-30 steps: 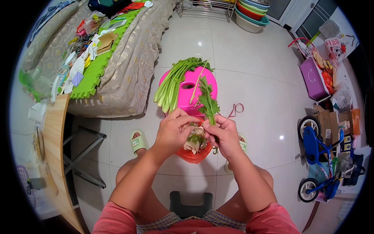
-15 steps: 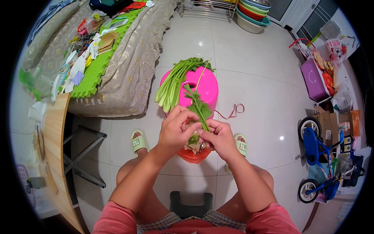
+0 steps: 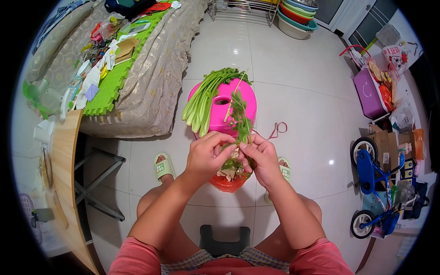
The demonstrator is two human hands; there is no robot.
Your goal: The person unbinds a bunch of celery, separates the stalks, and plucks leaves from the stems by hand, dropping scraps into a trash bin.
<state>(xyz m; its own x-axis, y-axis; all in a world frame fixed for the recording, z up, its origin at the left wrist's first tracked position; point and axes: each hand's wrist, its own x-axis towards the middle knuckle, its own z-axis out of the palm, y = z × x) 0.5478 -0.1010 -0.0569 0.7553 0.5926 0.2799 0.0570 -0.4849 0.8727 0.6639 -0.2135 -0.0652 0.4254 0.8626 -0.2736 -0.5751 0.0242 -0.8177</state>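
Observation:
A leafy green stalk is pinched in my right hand, its leaves pointing away from me over the stool. My left hand is closed beside it, fingertips at the stalk's lower part; whether they hold a piece is too small to tell. Beneath both hands is a red plastic bag with pale and green scraps inside. A bunch of green stalks lies on the left side of the pink stool, and a thin loose stem rests near the stool's oval hole.
A red ribbon lies on the floor right of the stool. At the left are a covered bed and a wooden table. A blue balance bike and purple bin stand at the right. Stacked basins are farther back.
The held stalk tilted left over the stool, then came back more upright. Both hands shifted slightly, staying close together above the bag.

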